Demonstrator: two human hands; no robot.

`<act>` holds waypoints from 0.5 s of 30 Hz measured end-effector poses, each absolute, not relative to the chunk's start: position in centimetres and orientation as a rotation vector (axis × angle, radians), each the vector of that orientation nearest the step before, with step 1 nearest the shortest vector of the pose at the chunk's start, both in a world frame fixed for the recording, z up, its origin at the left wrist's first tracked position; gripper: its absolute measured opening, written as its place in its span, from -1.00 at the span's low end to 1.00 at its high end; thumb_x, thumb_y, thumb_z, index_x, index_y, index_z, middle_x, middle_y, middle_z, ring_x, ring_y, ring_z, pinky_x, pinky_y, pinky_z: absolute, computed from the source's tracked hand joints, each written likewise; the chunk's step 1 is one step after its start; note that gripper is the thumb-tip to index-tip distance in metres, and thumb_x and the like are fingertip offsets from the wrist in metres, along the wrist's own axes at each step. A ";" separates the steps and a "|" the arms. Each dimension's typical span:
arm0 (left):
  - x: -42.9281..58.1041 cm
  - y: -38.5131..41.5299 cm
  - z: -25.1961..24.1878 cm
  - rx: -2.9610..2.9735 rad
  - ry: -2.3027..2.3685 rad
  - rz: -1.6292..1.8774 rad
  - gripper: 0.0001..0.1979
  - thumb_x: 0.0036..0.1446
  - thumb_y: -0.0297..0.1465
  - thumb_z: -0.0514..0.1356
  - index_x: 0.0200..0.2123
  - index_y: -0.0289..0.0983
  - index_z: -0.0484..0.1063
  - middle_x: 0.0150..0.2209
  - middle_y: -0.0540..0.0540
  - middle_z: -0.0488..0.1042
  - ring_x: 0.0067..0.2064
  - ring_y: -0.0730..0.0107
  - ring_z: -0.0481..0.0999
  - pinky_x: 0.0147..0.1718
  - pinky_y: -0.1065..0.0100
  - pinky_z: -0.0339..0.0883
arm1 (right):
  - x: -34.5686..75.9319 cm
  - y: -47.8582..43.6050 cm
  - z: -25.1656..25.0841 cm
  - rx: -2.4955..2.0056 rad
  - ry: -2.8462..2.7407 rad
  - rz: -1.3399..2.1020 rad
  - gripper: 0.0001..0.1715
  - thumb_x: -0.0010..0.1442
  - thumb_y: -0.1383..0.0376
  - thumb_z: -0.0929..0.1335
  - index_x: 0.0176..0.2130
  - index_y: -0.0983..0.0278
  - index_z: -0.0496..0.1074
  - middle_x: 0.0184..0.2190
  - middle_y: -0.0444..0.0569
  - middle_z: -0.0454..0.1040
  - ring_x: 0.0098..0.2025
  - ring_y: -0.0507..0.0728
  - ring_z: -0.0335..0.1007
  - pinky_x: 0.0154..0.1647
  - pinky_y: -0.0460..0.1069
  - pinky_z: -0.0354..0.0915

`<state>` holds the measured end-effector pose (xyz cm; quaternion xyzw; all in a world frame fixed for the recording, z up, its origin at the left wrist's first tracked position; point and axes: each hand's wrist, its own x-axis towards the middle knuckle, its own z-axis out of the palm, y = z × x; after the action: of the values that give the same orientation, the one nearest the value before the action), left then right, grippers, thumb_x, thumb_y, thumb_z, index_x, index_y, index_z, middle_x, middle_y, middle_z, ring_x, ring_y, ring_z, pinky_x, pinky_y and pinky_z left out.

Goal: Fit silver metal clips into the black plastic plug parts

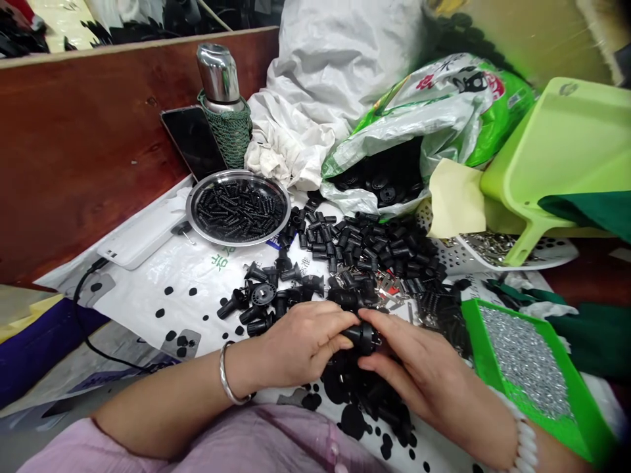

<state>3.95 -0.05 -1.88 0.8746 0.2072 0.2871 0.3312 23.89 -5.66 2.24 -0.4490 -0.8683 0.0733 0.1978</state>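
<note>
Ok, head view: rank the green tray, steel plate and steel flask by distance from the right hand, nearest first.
From the right hand:
1. Green tray, just to its right
2. Steel plate, ahead and to the left
3. Steel flask, farthest, beyond the plate

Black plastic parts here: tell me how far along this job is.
Apparently done: the flanged black fittings above the left hand. In hand: one black fitting, held by the left hand and right hand. Remaining: the heap of black sleeves, the ribbed black pieces in the steel dish, and the silver bits in the green tray.
</note>
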 end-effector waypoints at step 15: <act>3.7 0.2 -1.5 2.293 0.614 0.617 -0.79 0.22 -0.42 -0.03 -0.28 -0.37 0.37 -0.41 -0.13 0.43 -0.38 0.37 0.41 -0.35 0.40 0.33 | 23.2 -5.7 -0.1 -1.237 -2.274 0.210 -0.54 0.25 0.24 0.24 0.12 0.27 0.23 -0.08 0.09 0.45 -0.12 0.19 0.46 -0.19 -0.03 0.46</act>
<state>3.73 0.16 -1.48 0.8800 0.2356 0.2368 0.3378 23.24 -5.70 -0.12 -0.4588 -0.8433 0.0780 0.2688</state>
